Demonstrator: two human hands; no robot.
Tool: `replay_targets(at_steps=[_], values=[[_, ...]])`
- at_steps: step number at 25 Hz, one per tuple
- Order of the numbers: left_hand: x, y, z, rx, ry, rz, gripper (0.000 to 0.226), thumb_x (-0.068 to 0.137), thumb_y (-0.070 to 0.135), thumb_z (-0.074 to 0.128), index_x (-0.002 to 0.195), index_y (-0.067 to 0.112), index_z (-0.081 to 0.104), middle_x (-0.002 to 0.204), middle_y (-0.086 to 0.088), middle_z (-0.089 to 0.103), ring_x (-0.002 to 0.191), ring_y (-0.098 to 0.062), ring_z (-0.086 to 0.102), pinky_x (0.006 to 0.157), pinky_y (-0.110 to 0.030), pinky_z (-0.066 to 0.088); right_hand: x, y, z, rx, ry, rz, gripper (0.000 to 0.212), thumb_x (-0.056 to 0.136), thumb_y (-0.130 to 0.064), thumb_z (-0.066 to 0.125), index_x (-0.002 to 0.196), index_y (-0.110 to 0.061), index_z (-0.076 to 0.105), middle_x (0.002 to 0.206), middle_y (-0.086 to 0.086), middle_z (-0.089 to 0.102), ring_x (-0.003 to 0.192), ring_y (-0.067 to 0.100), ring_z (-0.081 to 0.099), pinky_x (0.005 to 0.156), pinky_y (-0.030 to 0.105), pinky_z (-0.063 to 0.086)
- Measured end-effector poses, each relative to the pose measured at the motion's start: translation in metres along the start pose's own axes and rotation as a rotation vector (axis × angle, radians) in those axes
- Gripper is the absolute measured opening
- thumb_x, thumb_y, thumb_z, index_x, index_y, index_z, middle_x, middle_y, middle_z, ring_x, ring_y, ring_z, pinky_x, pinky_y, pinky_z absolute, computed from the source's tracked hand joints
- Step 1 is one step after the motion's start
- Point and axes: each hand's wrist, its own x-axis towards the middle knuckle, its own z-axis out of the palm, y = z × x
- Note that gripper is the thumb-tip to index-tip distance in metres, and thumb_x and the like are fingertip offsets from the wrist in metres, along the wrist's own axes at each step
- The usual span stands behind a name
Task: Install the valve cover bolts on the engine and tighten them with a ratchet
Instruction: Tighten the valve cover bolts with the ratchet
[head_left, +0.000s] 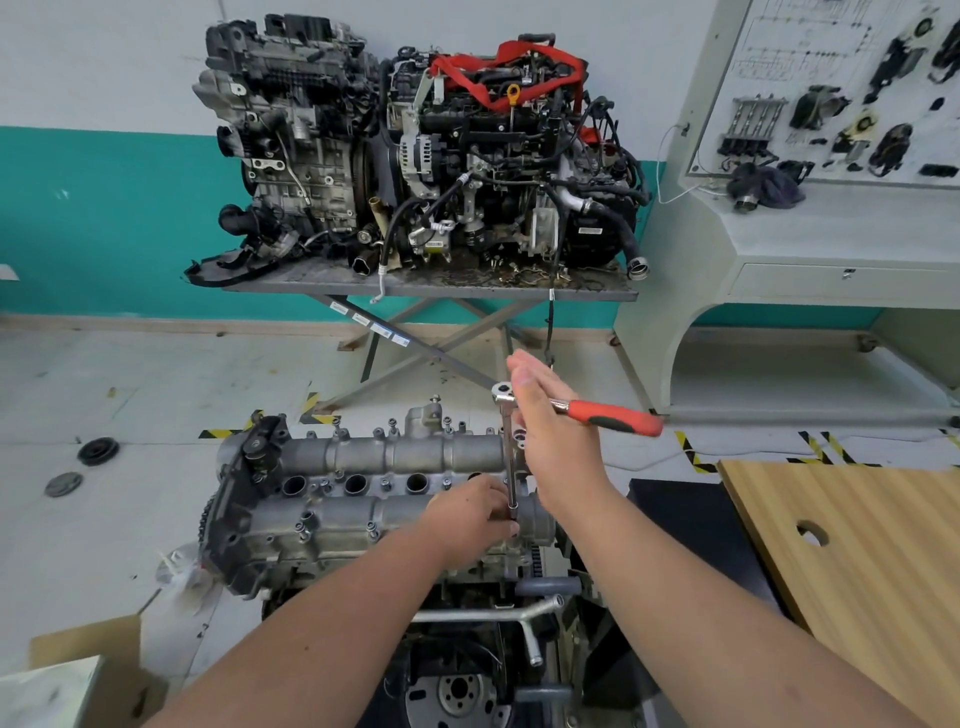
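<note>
The grey valve cover tops the engine in front of me, with several bolts standing in its holes. A ratchet with a red and black handle points right; its long extension runs down to a bolt near the cover's right end. My left hand pinches the lower end of the extension at the socket. With its fingers nearly straight, my right hand lies against the ratchet just behind its chrome head.
Two other engines sit on a scissor-leg table against the teal wall. A wooden board lies at the right, a parts display panel at the upper right. Round discs lie on the floor at the left, and a cardboard box stands at the lower left.
</note>
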Motion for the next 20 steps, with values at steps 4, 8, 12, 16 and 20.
replay_targets(at_steps=[4, 8, 12, 16, 20], values=[[-0.003, 0.006, 0.000, -0.028, 0.014, -0.033, 0.021, 0.095, 0.034, 0.062, 0.106, 0.017, 0.068, 0.118, 0.010, 0.061, 0.096, -0.013, 0.061, 0.092, -0.040, 0.052, 0.007, 0.014, -0.016, -0.686, -0.020, -0.738, 0.018, 0.095, -0.013, 0.063, 0.104, -0.005, 0.076, 0.117, 0.009, 0.070, 0.106, 0.024, 0.066, 0.092, 0.036, 0.054], [-0.005, 0.012, -0.002, -0.121, -0.006, -0.078, 0.014, 0.096, 0.031, 0.061, 0.108, 0.024, 0.059, 0.105, 0.003, 0.062, 0.085, -0.018, 0.065, 0.080, -0.038, 0.056, 0.017, -0.008, -0.015, -1.255, -0.166, -0.810, 0.005, 0.091, -0.011, 0.067, 0.089, -0.006, 0.067, 0.082, 0.009, 0.060, 0.067, 0.030, 0.055, 0.052, 0.038, 0.043], [-0.005, 0.013, -0.002, 0.038, -0.023, -0.057, 0.020, 0.099, 0.037, 0.054, 0.104, 0.019, 0.062, 0.114, 0.003, 0.053, 0.097, -0.020, 0.058, 0.090, -0.041, 0.049, 0.018, -0.031, 0.004, -1.590, -0.344, -0.611, 0.037, 0.099, -0.054, 0.038, 0.105, -0.018, 0.046, 0.083, 0.001, 0.037, 0.062, 0.025, 0.037, 0.049, 0.031, 0.018], [-0.007, 0.009, -0.010, 0.039, -0.078, -0.022, 0.017, 0.099, 0.037, 0.054, 0.099, 0.022, 0.061, 0.106, 0.003, 0.059, 0.090, -0.017, 0.058, 0.084, -0.035, 0.047, 0.031, -0.047, 0.010, -1.671, -0.608, -0.463, 0.052, 0.100, -0.063, 0.020, 0.122, -0.019, 0.039, 0.091, 0.003, 0.038, 0.072, 0.027, 0.043, 0.058, 0.037, 0.032], [-0.016, 0.011, -0.018, -0.083, -0.089, -0.071, 0.024, 0.100, 0.046, 0.050, 0.097, 0.025, 0.063, 0.091, 0.007, 0.069, 0.076, -0.011, 0.065, 0.068, -0.030, 0.052, 0.032, -0.055, 0.011, -1.661, -0.725, -0.434, 0.041, 0.107, -0.048, 0.022, 0.120, -0.018, 0.046, 0.084, -0.001, 0.039, 0.080, 0.028, 0.048, 0.062, 0.039, 0.035]])
